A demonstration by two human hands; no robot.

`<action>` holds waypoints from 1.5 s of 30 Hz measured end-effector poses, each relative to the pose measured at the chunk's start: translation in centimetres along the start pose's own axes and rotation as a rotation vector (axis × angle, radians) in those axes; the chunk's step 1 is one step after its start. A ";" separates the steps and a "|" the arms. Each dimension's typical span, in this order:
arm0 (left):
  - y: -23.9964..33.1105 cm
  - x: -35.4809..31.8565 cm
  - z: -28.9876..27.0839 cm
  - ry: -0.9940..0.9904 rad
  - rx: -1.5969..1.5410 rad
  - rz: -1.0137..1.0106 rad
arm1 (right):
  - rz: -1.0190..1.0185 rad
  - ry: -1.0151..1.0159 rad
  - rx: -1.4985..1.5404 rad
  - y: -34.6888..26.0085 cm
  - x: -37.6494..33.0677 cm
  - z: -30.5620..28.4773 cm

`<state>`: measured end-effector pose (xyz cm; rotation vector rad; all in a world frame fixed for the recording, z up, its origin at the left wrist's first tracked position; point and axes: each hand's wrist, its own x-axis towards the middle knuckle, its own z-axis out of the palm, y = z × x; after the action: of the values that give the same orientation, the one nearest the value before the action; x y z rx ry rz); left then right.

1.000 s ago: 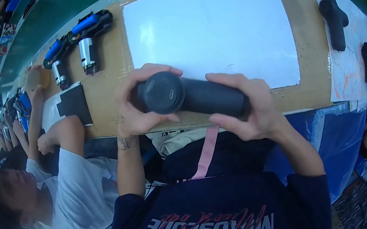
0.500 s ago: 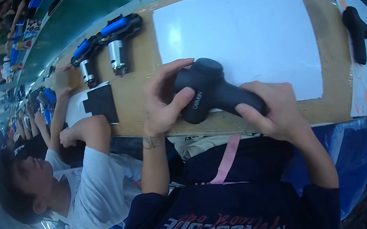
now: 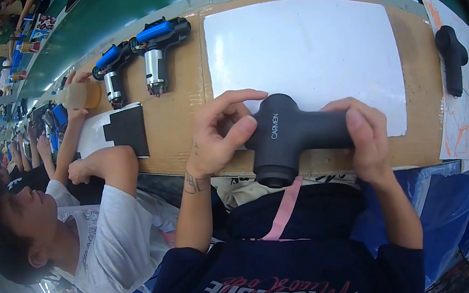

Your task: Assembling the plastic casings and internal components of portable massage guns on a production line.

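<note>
A dark grey massage gun (image 3: 285,133) is held over the near edge of the bench, its round head end tilted down toward me. Around its handle, on the right, my right hand (image 3: 369,139) is closed. My left hand (image 3: 222,129) is curled at the opposite side of the body, thumb and index fingertip against it; the other fingers are partly hidden. Beneath and beyond the gun lies a white sheet (image 3: 310,48) on the brown bench top (image 3: 178,120).
Two opened gun bodies with blue parts and silver motors (image 3: 155,68) lie to the left, near a black flat piece (image 3: 131,128). Two dark massage guns (image 3: 454,61) rest on marked paper (image 3: 462,126) at right. A person in a white shirt (image 3: 117,238) sits on my left.
The massage gun has turned in my hands, so its round head end now points toward me instead of away. My right hand has shifted its grip along the handle.
</note>
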<state>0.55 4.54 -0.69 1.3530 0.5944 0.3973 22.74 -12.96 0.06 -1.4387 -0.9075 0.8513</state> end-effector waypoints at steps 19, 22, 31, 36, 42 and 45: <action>-0.7 0.8 0.5 0.017 0.145 0.232 | 0.033 -0.150 -0.046 -0.1 1.3 -1.4; -0.2 0.7 0.6 0.019 0.123 0.263 | 0.123 -0.171 -0.002 -1.0 1.4 -1.6; -1.2 0.9 0.1 -0.029 0.122 0.348 | 0.136 -0.204 -0.031 -1.0 1.3 -1.6; -1.0 1.2 0.4 -0.004 0.202 0.391 | 0.106 -0.168 -0.066 -0.8 1.1 -1.5; -1.0 1.1 0.2 0.050 0.293 0.362 | 0.041 -0.153 -0.129 -0.5 1.2 -1.2; -0.5 0.7 0.4 0.054 0.279 0.330 | 0.020 -0.134 -0.131 -0.5 1.0 -1.0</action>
<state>1.36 4.55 -1.31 1.7202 0.4823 0.6372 24.07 -12.45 0.61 -1.5191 -1.0679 0.9261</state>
